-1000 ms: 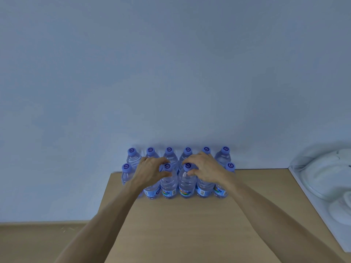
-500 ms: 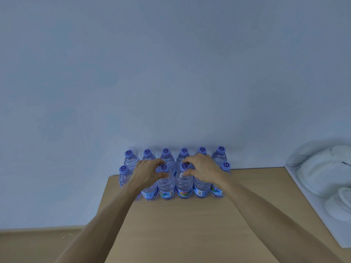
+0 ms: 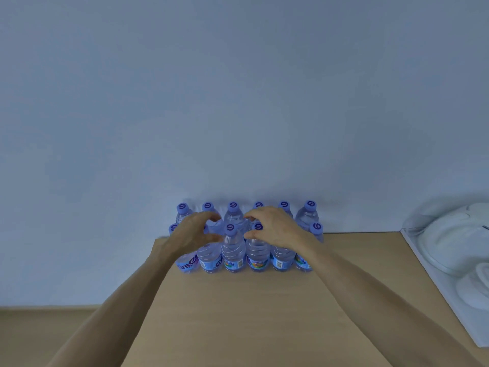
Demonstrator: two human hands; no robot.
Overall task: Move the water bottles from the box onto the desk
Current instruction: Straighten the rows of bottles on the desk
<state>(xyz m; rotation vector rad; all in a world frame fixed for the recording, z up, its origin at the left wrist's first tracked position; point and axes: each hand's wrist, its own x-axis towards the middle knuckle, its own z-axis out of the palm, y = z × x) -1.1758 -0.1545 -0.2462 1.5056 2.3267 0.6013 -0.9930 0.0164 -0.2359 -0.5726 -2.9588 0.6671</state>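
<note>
Head view: wooden desk [image 3: 238,313], pale wall [image 3: 238,102]; both hands' grip spread over bottles [image 3: 232,250].

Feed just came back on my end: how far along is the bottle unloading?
Done: twelve water bottles stand upright in two rows of six at the desk's far edge. In hand: left hand and right hand curl over the front row's necks; whether they grip is unclear. Left: unknown, since no box is in view.
</note>
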